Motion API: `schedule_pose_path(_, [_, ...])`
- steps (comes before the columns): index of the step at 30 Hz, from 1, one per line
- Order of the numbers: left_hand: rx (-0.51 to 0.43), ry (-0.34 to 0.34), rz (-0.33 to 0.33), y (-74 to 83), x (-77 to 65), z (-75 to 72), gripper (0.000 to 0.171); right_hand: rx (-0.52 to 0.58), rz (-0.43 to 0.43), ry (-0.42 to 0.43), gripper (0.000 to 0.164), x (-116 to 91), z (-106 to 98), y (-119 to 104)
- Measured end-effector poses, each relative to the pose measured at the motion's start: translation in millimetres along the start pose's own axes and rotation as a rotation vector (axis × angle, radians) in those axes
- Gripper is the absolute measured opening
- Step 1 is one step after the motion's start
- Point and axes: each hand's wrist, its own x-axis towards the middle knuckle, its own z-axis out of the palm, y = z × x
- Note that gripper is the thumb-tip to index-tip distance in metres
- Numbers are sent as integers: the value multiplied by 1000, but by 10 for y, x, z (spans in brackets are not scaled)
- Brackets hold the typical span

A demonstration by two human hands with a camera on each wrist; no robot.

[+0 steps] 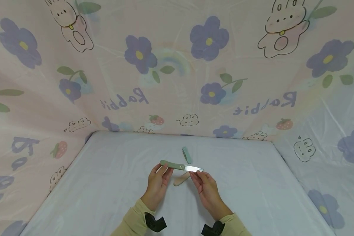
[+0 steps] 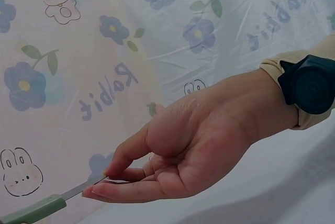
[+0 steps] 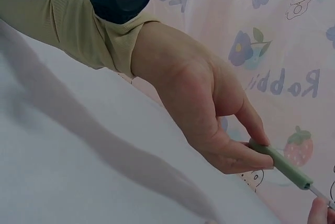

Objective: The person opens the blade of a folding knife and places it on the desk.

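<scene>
A small knife with a green handle (image 1: 172,165) and a bright metal blade (image 1: 191,168) is held level above the white surface. My left hand (image 1: 158,183) pinches the handle near its rear end between thumb and fingers. At the other end, the thumb and fingers of my right hand (image 1: 207,190) pinch the blade by its tip. The left wrist view shows this right hand (image 2: 193,156) on the blade tip, while the right wrist view shows the left hand (image 3: 193,103) on the green handle (image 3: 285,169).
Beyond the knife, a slim teal object (image 1: 187,155) lies on the white-covered table (image 1: 112,183). A beige, handle-shaped object (image 1: 181,179) lies below the knife, partly hidden by the right hand. A patterned curtain (image 1: 171,75) with flowers and rabbits surrounds the table's back and sides.
</scene>
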Motion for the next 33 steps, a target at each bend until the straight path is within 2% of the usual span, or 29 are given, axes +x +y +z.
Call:
schedule_pose_path(10, [29,-34,-30,-22,-2,-36,37,-8,14,5,11,1,-45,-38])
schedule_pose_path(19, [68,-64,-66,12,24,-68,36,-58,19,-16,24,33,-72,-79])
schedule_pose_path(28, [126,-91,-69,124,80,-142,30,-79,22,-24,28,96,-89,-113])
schedule_pose_path(33, [151,-115,-54,209,117,-197,25,-163,29,-70,32,114,-60,-149])
